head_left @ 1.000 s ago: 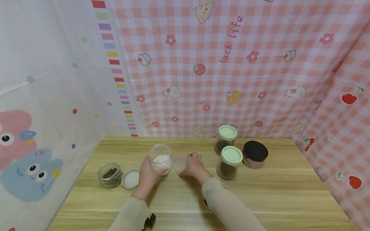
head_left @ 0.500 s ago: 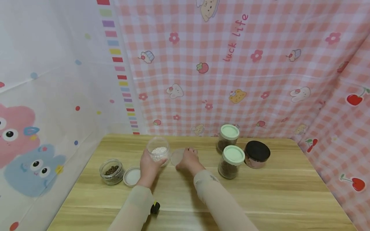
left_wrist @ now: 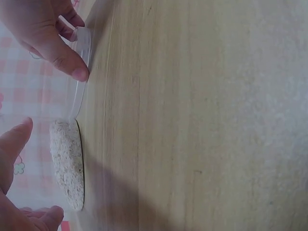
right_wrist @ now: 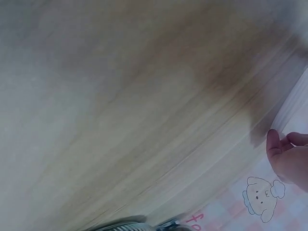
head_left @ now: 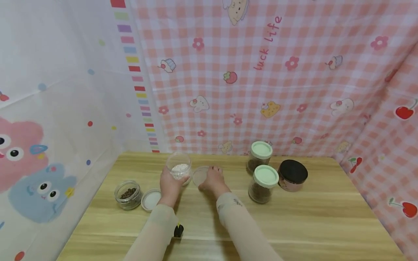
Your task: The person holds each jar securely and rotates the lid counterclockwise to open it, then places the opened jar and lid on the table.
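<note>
In the head view, my left hand (head_left: 172, 186) grips a clear jar (head_left: 179, 159) that stands upright, without a cover, and holds white granules. The left wrist view shows thumb and fingers on either side of the jar, with the granules (left_wrist: 67, 163) settled at its base. Just right of the jar, my right hand (head_left: 213, 181) pinches the rim of a clear round lid (head_left: 199, 176). This lid (left_wrist: 83, 53) lies at table level, close beside the jar. At the right wrist view's edge, only part of the right hand (right_wrist: 291, 161) shows.
On the left stand an uncovered jar of brown pellets (head_left: 128, 202) and a white-rimmed lid (head_left: 151, 200). Two green-lidded jars (head_left: 261, 192) (head_left: 260, 157) and a black-lidded tub (head_left: 292, 174) stand right on the wooden table (head_left: 310, 224). A checked cloth (head_left: 209, 90) hangs behind.
Both hands have moved the granule jar and the clear lid slightly toward the back of the table and left. The grips look the same, and the head view has shifted a little.
</note>
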`<state>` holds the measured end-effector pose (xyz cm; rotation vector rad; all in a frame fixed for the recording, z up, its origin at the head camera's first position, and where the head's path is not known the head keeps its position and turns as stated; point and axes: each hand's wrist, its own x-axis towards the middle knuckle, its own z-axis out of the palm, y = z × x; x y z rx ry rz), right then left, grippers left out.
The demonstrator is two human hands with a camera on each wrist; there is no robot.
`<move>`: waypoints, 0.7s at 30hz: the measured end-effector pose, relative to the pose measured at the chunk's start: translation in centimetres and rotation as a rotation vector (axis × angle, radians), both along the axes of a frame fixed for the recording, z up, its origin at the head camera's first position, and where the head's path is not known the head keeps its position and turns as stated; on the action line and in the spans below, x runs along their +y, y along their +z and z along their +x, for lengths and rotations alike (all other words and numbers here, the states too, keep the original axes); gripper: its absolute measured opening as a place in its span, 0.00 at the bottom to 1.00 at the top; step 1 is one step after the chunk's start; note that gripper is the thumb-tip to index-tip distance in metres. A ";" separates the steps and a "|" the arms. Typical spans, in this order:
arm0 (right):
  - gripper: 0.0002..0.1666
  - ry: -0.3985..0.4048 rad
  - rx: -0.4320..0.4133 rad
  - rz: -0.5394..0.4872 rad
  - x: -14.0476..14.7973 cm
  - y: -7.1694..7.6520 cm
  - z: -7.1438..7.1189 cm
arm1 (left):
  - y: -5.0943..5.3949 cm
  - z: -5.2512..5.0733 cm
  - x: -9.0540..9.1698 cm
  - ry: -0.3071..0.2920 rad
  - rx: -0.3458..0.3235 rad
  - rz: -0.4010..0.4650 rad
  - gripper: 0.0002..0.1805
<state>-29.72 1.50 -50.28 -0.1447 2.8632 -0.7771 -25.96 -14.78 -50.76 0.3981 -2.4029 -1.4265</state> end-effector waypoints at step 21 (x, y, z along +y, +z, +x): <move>0.61 0.032 0.009 0.008 0.4 -0.4 0.0 | 0.0 0.1 0.2 0.018 -0.051 -0.040 0.53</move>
